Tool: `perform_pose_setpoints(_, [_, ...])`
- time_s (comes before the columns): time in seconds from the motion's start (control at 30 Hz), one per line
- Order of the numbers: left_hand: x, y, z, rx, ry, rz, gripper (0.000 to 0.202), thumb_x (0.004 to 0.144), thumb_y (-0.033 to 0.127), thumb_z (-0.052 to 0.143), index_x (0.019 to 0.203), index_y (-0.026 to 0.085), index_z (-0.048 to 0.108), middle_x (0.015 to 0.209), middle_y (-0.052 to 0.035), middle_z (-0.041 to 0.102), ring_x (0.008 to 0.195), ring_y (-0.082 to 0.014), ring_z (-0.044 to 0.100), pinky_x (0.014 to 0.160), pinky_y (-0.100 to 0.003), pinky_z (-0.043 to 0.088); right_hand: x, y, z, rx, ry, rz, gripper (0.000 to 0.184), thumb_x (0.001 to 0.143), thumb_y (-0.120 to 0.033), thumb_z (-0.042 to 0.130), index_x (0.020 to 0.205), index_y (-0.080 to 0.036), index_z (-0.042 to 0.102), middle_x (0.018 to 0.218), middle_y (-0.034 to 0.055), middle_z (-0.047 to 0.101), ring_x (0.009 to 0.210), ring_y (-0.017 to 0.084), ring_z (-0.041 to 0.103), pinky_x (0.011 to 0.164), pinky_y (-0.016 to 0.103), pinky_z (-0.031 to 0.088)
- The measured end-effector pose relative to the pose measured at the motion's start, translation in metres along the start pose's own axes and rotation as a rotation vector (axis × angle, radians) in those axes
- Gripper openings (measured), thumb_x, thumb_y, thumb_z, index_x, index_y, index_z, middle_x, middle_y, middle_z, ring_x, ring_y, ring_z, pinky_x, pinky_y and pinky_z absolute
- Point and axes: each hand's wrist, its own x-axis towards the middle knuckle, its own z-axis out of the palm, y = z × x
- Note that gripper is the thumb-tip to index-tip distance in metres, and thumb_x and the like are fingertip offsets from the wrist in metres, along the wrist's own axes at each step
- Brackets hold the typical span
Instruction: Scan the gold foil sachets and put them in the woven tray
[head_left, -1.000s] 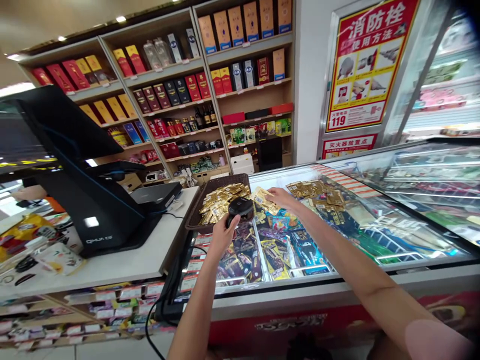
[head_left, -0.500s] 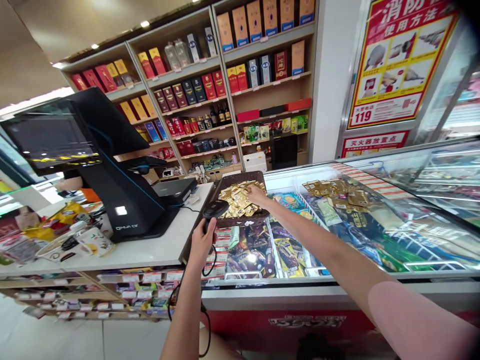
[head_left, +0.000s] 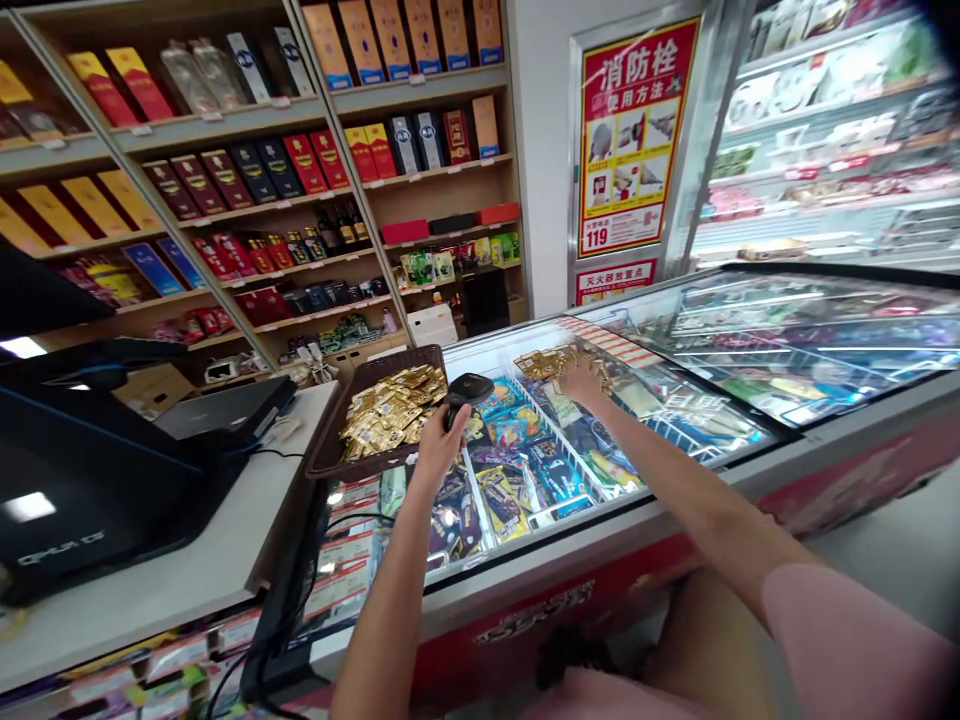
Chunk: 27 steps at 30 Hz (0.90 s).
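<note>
My left hand (head_left: 441,440) is wrapped round the handle of a black barcode scanner (head_left: 472,387), held above the glass top of the chest freezer (head_left: 442,592). To its left, a brown woven basket (head_left: 321,450) holds a heap of small gold packets (head_left: 390,412). My right hand (head_left: 583,380) reaches out over a second group of gold packets (head_left: 538,362) spread on the freezer glass. Motion smears its fingers, so whether anything is between them does not show.
A point-of-sale terminal (head_left: 97,490) stands on the white counter (head_left: 247,530) at left. Behind are shelves of boxed bottles (head_left: 300,165). Wrapped ice creams (head_left: 504,500) show through the freezer glass. A red and yellow poster (head_left: 634,140) hangs on the wall.
The view has turned to the right. My right hand has gone from the basket's packets to those on the freezer glass. The scanner has moved from the basket's front edge to its right.
</note>
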Motion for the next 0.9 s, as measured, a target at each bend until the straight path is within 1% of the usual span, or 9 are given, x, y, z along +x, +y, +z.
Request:
perform_pose_setpoints(0.13, [0.022, 0.006, 0.041, -0.013, -0.054, 0.026, 0.049, 0.081, 0.068, 0.054, 0.082, 0.020, 0.058, 0.053, 0.0044, 0.049, 0.045, -0.0120, 0.051, 0.045, -0.023, 0.035, 0.003, 0.038, 0.000, -0.108, -0.180, -0.160, 0.052, 0.088, -0.018, 0.054, 0.139, -0.023, 0.053, 0.148, 0.0152, 0.045, 0.138, 0.036, 0.035, 0.109, 0.055, 0.030])
perform_pose_setpoints(0.3, [0.040, 0.007, 0.067, -0.014, -0.106, 0.021, 0.049, 0.080, 0.069, 0.054, 0.076, 0.020, 0.054, 0.054, 0.0035, 0.049, 0.046, -0.0127, 0.052, 0.045, -0.024, 0.037, 0.012, 0.042, -0.007, -0.174, -0.276, -0.211, 0.042, 0.088, -0.017, 0.058, 0.129, -0.015, 0.061, 0.136, 0.0195, 0.056, 0.131, 0.034, 0.043, 0.108, 0.051, 0.029])
perform_pose_setpoints(0.4, [0.042, 0.005, 0.070, -0.009, -0.121, 0.013, 0.048, 0.080, 0.068, 0.056, 0.077, 0.020, 0.054, 0.055, 0.0036, 0.049, 0.045, -0.0122, 0.052, 0.045, -0.024, 0.037, 0.018, 0.040, -0.016, -0.224, -0.301, -0.243, 0.044, 0.082, -0.025, 0.069, 0.124, -0.012, 0.064, 0.133, 0.0210, 0.057, 0.130, 0.037, 0.042, 0.108, 0.049, 0.030])
perform_pose_setpoints(0.47, [0.041, 0.003, 0.070, -0.025, -0.129, 0.010, 0.048, 0.081, 0.068, 0.056, 0.078, 0.020, 0.054, 0.055, 0.0040, 0.048, 0.045, -0.0117, 0.051, 0.044, -0.023, 0.037, 0.019, 0.038, -0.020, -0.223, -0.304, -0.282, 0.052, 0.077, -0.028, 0.075, 0.126, -0.015, 0.063, 0.136, 0.0178, 0.057, 0.132, 0.036, 0.042, 0.108, 0.047, 0.031])
perform_pose_setpoints(0.6, [0.038, 0.001, 0.068, -0.046, -0.117, 0.008, 0.049, 0.080, 0.068, 0.056, 0.076, 0.020, 0.052, 0.055, 0.0045, 0.046, 0.044, -0.0104, 0.049, 0.043, -0.022, 0.036, 0.011, 0.027, -0.023, -0.078, -0.254, -0.332, 0.047, 0.085, -0.031, 0.067, 0.130, -0.018, 0.061, 0.137, 0.0134, 0.057, 0.128, 0.030, 0.047, 0.103, 0.037, 0.037])
perform_pose_setpoints(0.67, [0.037, -0.001, 0.067, -0.046, -0.117, 0.006, 0.048, 0.081, 0.067, 0.056, 0.075, 0.020, 0.051, 0.054, 0.0046, 0.047, 0.044, -0.0101, 0.049, 0.043, -0.022, 0.035, 0.005, 0.017, -0.025, 0.023, -0.220, -0.305, 0.038, 0.089, -0.031, 0.061, 0.124, -0.016, 0.064, 0.127, 0.0133, 0.064, 0.117, 0.028, 0.056, 0.093, 0.031, 0.042])
perform_pose_setpoints(0.77, [0.034, -0.002, 0.063, -0.039, -0.127, 0.006, 0.047, 0.081, 0.067, 0.056, 0.078, 0.020, 0.054, 0.052, 0.0044, 0.048, 0.043, -0.0106, 0.049, 0.043, -0.022, 0.035, -0.006, 0.000, -0.029, 0.135, -0.193, -0.250, 0.026, 0.090, -0.033, 0.057, 0.103, -0.017, 0.072, 0.097, 0.0086, 0.072, 0.092, 0.023, 0.063, 0.077, 0.027, 0.043])
perform_pose_setpoints(0.83, [0.031, -0.003, 0.060, -0.033, -0.131, 0.003, 0.047, 0.080, 0.067, 0.056, 0.079, 0.020, 0.055, 0.051, 0.0044, 0.049, 0.044, -0.0111, 0.050, 0.044, -0.022, 0.036, -0.013, -0.011, -0.033, 0.206, -0.193, -0.215, 0.025, 0.087, -0.037, 0.059, 0.089, -0.017, 0.074, 0.080, 0.0055, 0.071, 0.080, 0.020, 0.063, 0.069, 0.025, 0.041])
perform_pose_setpoints(0.9, [0.028, -0.003, 0.057, -0.022, -0.115, -0.024, 0.047, 0.079, 0.067, 0.058, 0.078, 0.020, 0.056, 0.051, 0.0046, 0.049, 0.045, -0.0117, 0.050, 0.045, -0.022, 0.036, -0.019, -0.021, -0.037, 0.277, -0.202, -0.201, 0.025, 0.084, -0.038, 0.061, 0.082, -0.016, 0.073, 0.071, 0.0043, 0.067, 0.073, 0.019, 0.061, 0.063, 0.025, 0.039])
